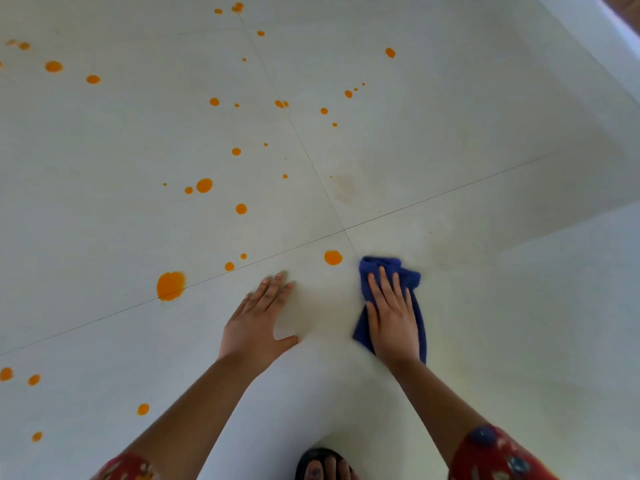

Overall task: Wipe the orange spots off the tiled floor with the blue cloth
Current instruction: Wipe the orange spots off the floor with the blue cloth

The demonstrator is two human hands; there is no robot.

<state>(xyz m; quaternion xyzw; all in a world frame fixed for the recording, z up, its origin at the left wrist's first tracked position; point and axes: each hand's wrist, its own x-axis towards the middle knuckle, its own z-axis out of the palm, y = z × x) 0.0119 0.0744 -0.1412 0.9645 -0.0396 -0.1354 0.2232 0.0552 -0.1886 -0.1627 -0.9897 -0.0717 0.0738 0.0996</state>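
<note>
My right hand [391, 317] lies flat on the crumpled blue cloth [403, 271] and presses it to the pale tiled floor [485, 306]. An orange spot [333, 257] sits just left of the cloth's far end, a short gap away. My left hand [258, 323] rests flat on the tile with fingers spread and holds nothing. A large orange spot [170, 285] lies on a grout line to the left of that hand. Several smaller orange spots dot the tiles farther out and to the left.
Faint yellowish smears [344, 188] mark the tile beyond the cloth. A white wall base [602, 32] runs along the upper right. A foot in a dark sandal [323, 465] shows at the bottom edge. Red patterned sleeves cover both upper arms.
</note>
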